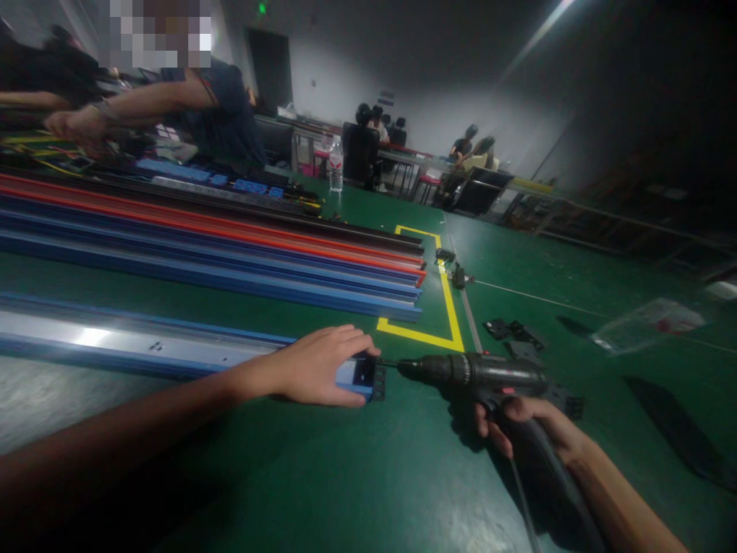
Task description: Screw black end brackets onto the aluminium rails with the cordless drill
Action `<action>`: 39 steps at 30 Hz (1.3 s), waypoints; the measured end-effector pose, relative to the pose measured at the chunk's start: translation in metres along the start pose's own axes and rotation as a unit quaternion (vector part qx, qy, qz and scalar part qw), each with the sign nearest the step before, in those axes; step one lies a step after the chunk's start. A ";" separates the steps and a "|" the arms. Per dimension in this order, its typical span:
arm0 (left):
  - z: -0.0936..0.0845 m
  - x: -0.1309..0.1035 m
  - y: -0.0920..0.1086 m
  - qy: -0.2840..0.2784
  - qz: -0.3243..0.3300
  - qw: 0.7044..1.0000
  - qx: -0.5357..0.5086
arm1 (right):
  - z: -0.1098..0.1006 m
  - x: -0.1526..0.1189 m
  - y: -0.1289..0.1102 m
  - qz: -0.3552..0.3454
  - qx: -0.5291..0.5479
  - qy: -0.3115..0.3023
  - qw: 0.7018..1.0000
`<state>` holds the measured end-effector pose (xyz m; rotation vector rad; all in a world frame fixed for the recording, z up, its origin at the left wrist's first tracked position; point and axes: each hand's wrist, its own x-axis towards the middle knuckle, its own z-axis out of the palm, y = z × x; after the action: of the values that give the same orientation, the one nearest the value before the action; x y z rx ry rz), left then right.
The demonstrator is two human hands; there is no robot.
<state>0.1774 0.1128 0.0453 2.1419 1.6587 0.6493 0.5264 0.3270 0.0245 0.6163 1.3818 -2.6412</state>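
A long blue rail with a silvery face (196, 347) lies on the green table at the left. My left hand (322, 365) is wrapped over its right end, thumb and fingers on either side. A black end piece (378, 382) sits at that end. My right hand (533, 422) grips the handle of a black power drill (484, 372), which points left. The drill's thin bit reaches the end piece near my left fingertips; exact contact is too small to tell.
Blue and red rails (259, 265) lie behind, beside yellow tape (452, 311). Black parts (512, 332), a clear plastic bag (645, 326) and a dark flat object (673, 422) are at the right. A bottle (335, 169) stands farther back. Another person's hands (86, 130) are at upper left.
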 end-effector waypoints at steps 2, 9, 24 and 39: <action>0.000 0.000 0.000 0.002 0.001 1.000 -0.002 | -0.003 0.000 0.001 0.008 0.007 0.007 1.000; 0.000 0.000 0.001 -0.009 -0.011 1.000 -0.003 | -0.006 0.000 0.003 0.005 0.005 0.018 1.000; 0.000 -0.001 0.000 -0.006 -0.008 1.000 0.002 | -0.003 0.001 0.003 -0.003 0.011 0.016 1.000; 0.001 0.000 0.000 -0.001 -0.008 1.000 -0.001 | -0.005 0.001 0.005 -0.008 0.011 0.034 0.999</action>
<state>0.1776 0.1127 0.0447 2.1259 1.6718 0.6421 0.5288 0.3283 0.0178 0.7070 1.3816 -2.6756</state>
